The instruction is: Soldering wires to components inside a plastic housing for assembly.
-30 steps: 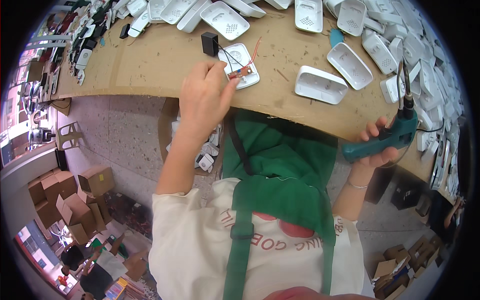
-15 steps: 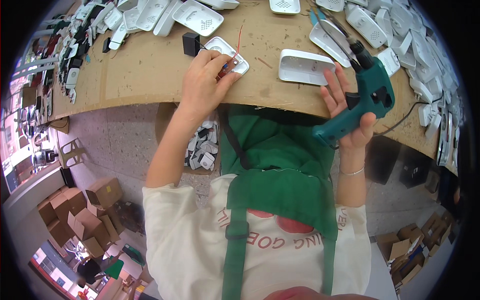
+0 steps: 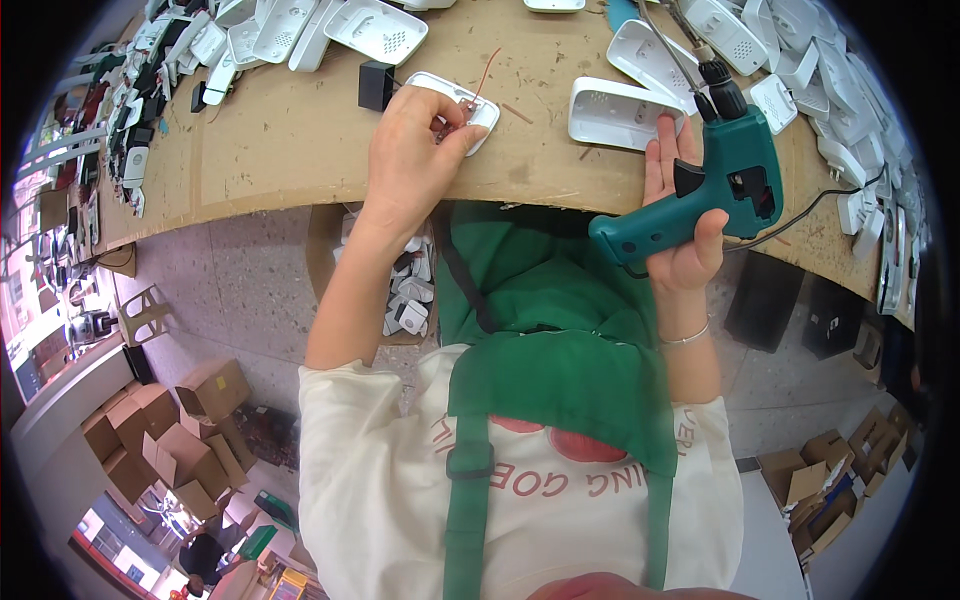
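Note:
My left hand [image 3: 412, 150] is closed in a pinch over a shallow white plastic housing [image 3: 484, 116] on the workbench. Its fingers hide most of what they grip, and a thin red wire [image 3: 489, 70] sticks up beside them. A small black box [image 3: 376, 86] stands just left of this hand. Across the palm of my right hand [image 3: 685, 255] lies a teal pistol-shaped soldering gun [image 3: 705, 190], its metal tip pointing to the far side. That hand's fingers stretch out behind the gun, while the thumb rests near its grip. The fingertips reach a deeper white housing [image 3: 610, 118].
White plastic housings [image 3: 840, 110] are heaped along the right of the cardboard-covered bench [image 3: 280, 150], with more [image 3: 375, 32] at the far side. Small parts [image 3: 140, 130] pile up at the left. A black cord [image 3: 820, 212] trails rightward. A box of parts [image 3: 410, 300] sits below the bench edge.
The soldering gun has turned slightly and its handle has swung left and nearer, together with my right hand. My left hand stays at the white housing, its fingers drawn a little closer together.

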The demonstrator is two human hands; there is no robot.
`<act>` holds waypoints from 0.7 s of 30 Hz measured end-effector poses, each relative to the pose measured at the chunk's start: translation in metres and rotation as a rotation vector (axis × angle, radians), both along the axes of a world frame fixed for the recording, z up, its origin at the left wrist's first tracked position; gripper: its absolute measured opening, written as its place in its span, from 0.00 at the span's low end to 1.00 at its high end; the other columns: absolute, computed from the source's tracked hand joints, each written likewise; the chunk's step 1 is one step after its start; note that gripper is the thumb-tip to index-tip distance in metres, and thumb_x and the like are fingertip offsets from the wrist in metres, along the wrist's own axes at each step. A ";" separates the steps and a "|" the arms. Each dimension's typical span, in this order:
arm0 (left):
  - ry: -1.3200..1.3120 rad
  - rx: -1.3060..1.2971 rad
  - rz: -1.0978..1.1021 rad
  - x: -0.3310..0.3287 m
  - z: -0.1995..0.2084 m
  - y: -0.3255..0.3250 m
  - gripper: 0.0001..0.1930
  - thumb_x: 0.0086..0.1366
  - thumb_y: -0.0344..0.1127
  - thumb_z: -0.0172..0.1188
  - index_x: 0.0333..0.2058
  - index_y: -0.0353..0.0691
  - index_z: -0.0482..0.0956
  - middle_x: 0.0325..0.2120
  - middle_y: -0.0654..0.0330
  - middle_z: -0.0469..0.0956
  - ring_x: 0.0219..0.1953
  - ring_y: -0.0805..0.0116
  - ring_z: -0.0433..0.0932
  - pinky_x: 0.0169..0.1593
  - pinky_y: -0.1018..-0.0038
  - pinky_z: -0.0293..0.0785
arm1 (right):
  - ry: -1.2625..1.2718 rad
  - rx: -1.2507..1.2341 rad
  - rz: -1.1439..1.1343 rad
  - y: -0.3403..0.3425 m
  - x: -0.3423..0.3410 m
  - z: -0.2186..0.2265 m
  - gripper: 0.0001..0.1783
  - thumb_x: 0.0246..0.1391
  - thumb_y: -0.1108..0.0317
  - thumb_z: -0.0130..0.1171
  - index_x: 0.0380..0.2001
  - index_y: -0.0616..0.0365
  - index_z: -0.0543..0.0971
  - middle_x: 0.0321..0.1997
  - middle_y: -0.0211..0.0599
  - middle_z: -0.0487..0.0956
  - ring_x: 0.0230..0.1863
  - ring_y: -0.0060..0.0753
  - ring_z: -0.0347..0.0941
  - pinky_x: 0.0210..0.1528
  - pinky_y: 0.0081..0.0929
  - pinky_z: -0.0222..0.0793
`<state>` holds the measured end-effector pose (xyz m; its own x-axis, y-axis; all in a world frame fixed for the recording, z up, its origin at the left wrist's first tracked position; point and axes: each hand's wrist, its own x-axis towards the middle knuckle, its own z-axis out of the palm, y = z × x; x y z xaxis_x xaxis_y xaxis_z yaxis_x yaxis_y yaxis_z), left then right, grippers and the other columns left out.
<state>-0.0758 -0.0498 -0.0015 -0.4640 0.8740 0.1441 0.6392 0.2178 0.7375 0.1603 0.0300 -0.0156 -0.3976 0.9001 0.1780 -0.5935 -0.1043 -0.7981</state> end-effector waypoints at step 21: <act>0.470 0.451 -0.148 -0.030 0.015 0.025 0.12 0.60 0.33 0.58 0.41 0.36 0.77 0.34 0.53 0.78 0.33 0.57 0.77 0.38 0.65 0.72 | 0.083 0.038 -0.078 0.001 -0.006 -0.006 0.53 0.50 0.46 0.61 0.68 0.56 0.43 0.72 0.52 0.43 0.73 0.49 0.36 0.74 0.42 0.29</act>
<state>-0.1056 -0.0249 0.0135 -0.1428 0.7302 0.6681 0.9142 -0.1613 0.3717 0.1540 0.0314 -0.0214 -0.3090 0.9197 0.2422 -0.6630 -0.0257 -0.7482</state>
